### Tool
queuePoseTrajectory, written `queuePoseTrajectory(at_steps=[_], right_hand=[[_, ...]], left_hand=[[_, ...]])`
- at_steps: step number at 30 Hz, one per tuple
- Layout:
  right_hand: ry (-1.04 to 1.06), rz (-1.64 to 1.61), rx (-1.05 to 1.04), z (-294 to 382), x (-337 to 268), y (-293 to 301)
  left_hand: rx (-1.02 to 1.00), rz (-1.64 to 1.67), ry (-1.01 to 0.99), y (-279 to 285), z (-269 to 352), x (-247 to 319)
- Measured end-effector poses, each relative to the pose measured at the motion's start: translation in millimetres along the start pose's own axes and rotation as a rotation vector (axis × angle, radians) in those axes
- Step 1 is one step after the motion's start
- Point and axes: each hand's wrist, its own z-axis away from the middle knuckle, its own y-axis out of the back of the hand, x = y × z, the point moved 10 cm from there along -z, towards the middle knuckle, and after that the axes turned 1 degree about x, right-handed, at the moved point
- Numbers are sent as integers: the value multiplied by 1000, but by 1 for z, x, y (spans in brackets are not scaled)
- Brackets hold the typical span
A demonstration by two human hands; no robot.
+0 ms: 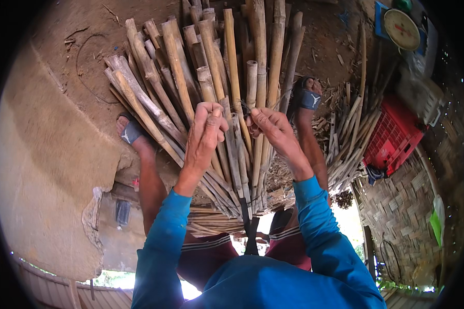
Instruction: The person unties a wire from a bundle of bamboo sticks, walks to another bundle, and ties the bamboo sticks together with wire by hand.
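A large bundle of bamboo poles [176, 71] stands in front of me between my legs, fanned out towards the top of the view. Over its middle, my left hand [208, 133] is raised with its thumb against curled fingers. Whether anything thin is pinched there cannot be made out. To the right, my right hand [273, 125] pinches a thin dark wire or cord [240, 105] between thumb and forefinger. The strand passes in front of the poles, in the gap between both hands; its ends are hidden.
Thinner bamboo sticks [352, 143] lean at the right beside a red plastic crate [394, 133]. A dial scale [402, 29] is at the upper right. Woven bamboo walling [402, 212] stands at the right, a plastered wall [54, 166] at the left. My sandalled feet flank the bundle.
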Motion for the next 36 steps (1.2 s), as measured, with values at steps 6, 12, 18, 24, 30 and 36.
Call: queuePoseTrajectory(at_steps=[6, 12, 18, 24, 30, 36], right_hand=[[-16, -46, 4, 1, 2, -5], [81, 279, 86, 1, -11, 0], [53, 129, 83, -3, -5, 1], [49, -83, -13, 1, 1, -8], [80, 180, -124, 2, 9, -9], [-19, 117, -159, 10, -11, -26]], left_hand=[[-110, -159, -139, -31, 3, -6], [-73, -313, -210, -32, 4, 7], [-17, -422, -364, -27, 7, 22], [99, -621, -600, -25, 20, 53], [85, -752, -858, -45, 40, 84], [-31, -330, -550, -21, 15, 45]])
